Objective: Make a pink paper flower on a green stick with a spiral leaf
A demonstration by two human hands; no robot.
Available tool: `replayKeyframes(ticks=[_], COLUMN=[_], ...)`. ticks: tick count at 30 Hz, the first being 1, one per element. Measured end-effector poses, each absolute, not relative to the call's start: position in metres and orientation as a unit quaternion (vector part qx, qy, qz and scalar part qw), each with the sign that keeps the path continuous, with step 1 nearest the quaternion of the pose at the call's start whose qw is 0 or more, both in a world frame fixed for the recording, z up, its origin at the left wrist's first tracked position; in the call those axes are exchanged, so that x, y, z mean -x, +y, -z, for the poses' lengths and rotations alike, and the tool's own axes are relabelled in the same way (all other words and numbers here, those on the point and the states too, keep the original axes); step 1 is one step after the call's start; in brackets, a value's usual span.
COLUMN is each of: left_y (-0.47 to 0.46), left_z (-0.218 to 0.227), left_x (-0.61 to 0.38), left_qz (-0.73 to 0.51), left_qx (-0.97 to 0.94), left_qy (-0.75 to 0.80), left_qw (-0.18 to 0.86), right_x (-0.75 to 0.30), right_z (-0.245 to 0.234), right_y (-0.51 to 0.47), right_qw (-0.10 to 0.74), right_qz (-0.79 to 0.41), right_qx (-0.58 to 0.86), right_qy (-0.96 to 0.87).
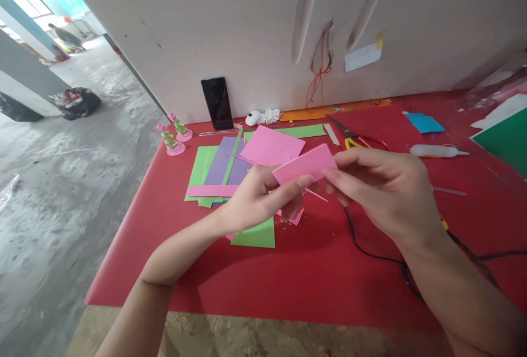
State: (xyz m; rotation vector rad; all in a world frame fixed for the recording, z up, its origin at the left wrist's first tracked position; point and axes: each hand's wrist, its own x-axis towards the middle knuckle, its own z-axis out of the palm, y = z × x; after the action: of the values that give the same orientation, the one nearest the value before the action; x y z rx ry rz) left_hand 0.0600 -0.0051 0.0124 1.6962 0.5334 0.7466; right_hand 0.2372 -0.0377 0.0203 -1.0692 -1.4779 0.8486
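Observation:
Between my two hands, above the red table, is a folded piece of pink paper [307, 163]. My left hand [274, 195] pinches its lower left part, thumb on the near face. At the right end, the thumb and fingers of my right hand [374, 181] grip its corner. Below and behind lie coloured sheets: a pink sheet [269, 145], a purple sheet [224, 159] and a green sheet [257, 236]. A pink strip [209, 191] and a narrow green strip [233, 156] rest across them. Small pink scraps are partly hidden under my left hand.
Scissors [356, 138] lie behind my right hand, near a white glue bottle [438, 151] and a blue piece [426, 122]. A phone [217, 102] leans on the wall. Two small pink-and-green paper flowers [169, 140] stand at the left edge. A black cable [374, 258] runs at right.

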Motion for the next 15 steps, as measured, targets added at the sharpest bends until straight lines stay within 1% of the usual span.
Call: replayKeyframes(ticks=[4, 10, 12, 15], left_y=[-0.006, -0.009, -0.011, -0.014], left_z=[-0.013, -0.015, -0.016, -0.015], left_x=[-0.058, -0.059, -0.059, -0.061], left_qz=[-0.321, -0.361, -0.369, -0.391], left_qx=[-0.778, -0.822, -0.829, -0.830], left_qy=[0.210, 0.185, 0.185, 0.196], left_qw=[0.497, 0.400, 0.377, 0.346], right_x=[-0.236, -0.222, -0.220, -0.223], right_z=[-0.021, -0.031, -0.032, -0.026], right_y=[-0.041, -0.050, -0.052, -0.050], right_qw=[0.574, 0.528, 0.529, 0.523], right_qz=[-0.374, -0.482, -0.490, -0.493], right_qx=[0.462, 0.470, 0.478, 0.456], right_qy=[-0.564, -0.518, -0.501, -0.525])
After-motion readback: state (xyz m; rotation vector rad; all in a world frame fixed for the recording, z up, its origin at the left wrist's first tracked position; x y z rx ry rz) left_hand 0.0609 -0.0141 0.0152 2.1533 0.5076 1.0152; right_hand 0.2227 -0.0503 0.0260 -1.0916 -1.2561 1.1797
